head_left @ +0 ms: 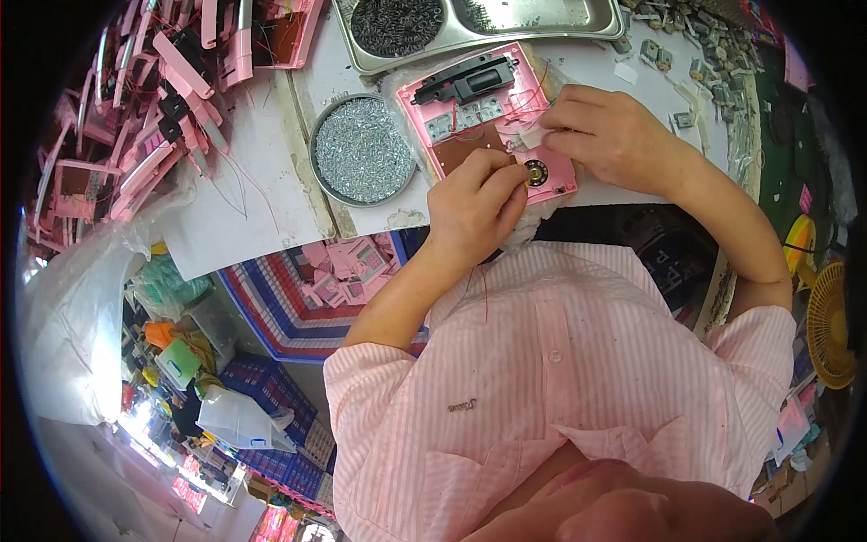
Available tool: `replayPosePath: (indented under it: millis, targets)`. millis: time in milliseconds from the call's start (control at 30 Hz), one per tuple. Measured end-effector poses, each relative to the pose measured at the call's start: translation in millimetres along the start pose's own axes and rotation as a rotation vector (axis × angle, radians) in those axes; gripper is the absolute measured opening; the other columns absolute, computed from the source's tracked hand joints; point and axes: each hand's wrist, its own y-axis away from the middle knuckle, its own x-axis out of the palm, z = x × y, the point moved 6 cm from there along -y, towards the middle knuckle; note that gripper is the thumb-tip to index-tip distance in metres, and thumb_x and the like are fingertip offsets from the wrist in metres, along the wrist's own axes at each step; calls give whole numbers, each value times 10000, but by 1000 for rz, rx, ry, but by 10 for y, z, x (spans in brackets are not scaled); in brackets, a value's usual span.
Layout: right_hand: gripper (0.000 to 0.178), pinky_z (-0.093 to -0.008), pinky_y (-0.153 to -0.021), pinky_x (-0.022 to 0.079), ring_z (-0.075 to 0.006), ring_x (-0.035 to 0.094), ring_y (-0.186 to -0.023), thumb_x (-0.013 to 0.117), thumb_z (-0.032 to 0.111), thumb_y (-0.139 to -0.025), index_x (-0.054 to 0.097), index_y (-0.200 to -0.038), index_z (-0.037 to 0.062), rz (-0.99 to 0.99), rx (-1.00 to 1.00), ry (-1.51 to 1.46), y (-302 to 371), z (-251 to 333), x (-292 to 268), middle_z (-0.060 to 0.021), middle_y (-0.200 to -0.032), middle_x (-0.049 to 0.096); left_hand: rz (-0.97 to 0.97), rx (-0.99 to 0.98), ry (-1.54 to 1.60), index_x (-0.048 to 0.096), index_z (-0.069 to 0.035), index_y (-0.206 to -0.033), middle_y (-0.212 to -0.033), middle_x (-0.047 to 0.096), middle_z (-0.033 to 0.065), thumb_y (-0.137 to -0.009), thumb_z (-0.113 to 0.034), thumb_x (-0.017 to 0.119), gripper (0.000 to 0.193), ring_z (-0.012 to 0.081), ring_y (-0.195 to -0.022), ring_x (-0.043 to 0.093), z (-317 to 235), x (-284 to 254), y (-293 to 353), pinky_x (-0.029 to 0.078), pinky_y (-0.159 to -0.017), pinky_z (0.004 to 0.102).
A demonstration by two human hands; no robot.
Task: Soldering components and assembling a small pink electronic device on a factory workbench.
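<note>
A pink plastic casing [442, 158] lies on the worktable in front of me, its inside facing up. Set in it are a long black part [465, 81], a metal strip [465, 119], a brown board [462, 152] and red wires. My left hand [479, 203] is over the near edge, its thumb and fingertips pinched beside a round black part [537, 172]; whatever they grip is too small to name. From the right, my right hand [610, 135] reaches over the casing with bent fingers closed around a small whitish piece [531, 137].
A round dish of small silver screws [364, 149] stands left of the casing. Behind it, a metal tray [533, 20] holds dark springs [396, 23]. Pink casings [135, 117] are heaped at the left; small metal parts [700, 77] lie at the right. A striped bag [271, 294] with pink pieces sits below the table.
</note>
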Motion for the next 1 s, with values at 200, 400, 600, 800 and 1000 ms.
replayPosePath:
  millis: [200,400,600,800,1000]
  targets:
    - [105,-327,-775,556,-242,618,-946,657,123,-713,635,-773,39,34,38,127,-67,119,1,-69,-923,600,4,0,3,698,-107,-972,-955,643,45,-771,-63,765,217,229,-755,677,8,-5,7,537,-607,330]
    - [136,-341,-739,561,-256,625,-930,662,114,-704,654,-809,28,-22,-2,38,-22,36,-13,-84,-928,616,-8,-4,-11,699,-112,-971,-954,642,43,-775,-76,764,209,228,-748,675,21,14,23,535,-607,329]
    - [103,-349,-752,552,-247,617,-940,651,121,-725,648,-796,46,-41,25,-11,-6,26,136,-66,-910,600,-2,-15,-8,700,-110,-964,-955,649,43,-777,-85,766,200,227,-745,679,24,29,11,534,-599,331]
    - [145,-391,-841,521,-254,580,-1036,705,110,-729,676,-862,58,18,136,63,-60,50,89,-46,-981,626,8,0,10,713,-60,-951,-937,660,78,-778,-42,790,190,229,-745,667,12,-7,-9,526,-591,317]
    - [208,-389,-817,518,-263,572,-1016,759,121,-779,690,-972,87,-161,333,-11,99,-226,-147,-39,-1023,644,33,-84,141,706,-53,-977,-949,664,74,-787,-37,776,204,196,-694,644,27,-65,-58,511,-564,299]
